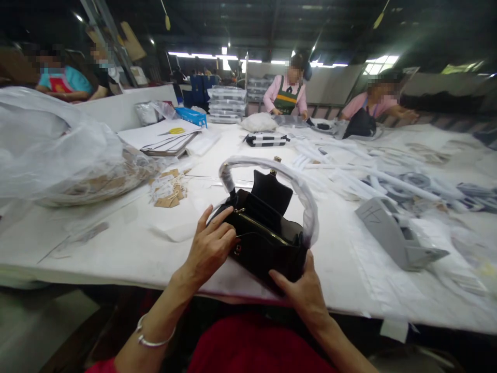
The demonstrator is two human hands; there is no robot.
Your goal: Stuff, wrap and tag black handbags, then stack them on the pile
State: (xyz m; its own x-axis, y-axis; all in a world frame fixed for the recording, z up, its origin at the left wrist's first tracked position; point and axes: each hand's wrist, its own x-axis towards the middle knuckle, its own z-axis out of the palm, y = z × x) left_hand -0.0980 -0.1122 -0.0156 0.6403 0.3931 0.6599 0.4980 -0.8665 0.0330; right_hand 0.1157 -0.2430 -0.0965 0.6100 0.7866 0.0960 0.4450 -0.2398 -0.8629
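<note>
A black handbag stands on the white table in front of me, its flap folded up and back. Along its top runs a gold zipper, with a pull near the left end. Clear wrap covers the handle, which arches over the bag. My left hand is at the bag's upper left corner, fingers bent over the front edge beside the zipper pull; its thumb is hidden. Around the lower right end of the bag, my right hand grips with its thumb on the front; the other fingers are mostly hidden.
Left lie a large plastic bag, brown tags and yellow scissors on paper sheets. A grey folded piece stands right, before wrapped straps. Behind the handbag is a striped bundle. Several co-workers sit or stand beyond.
</note>
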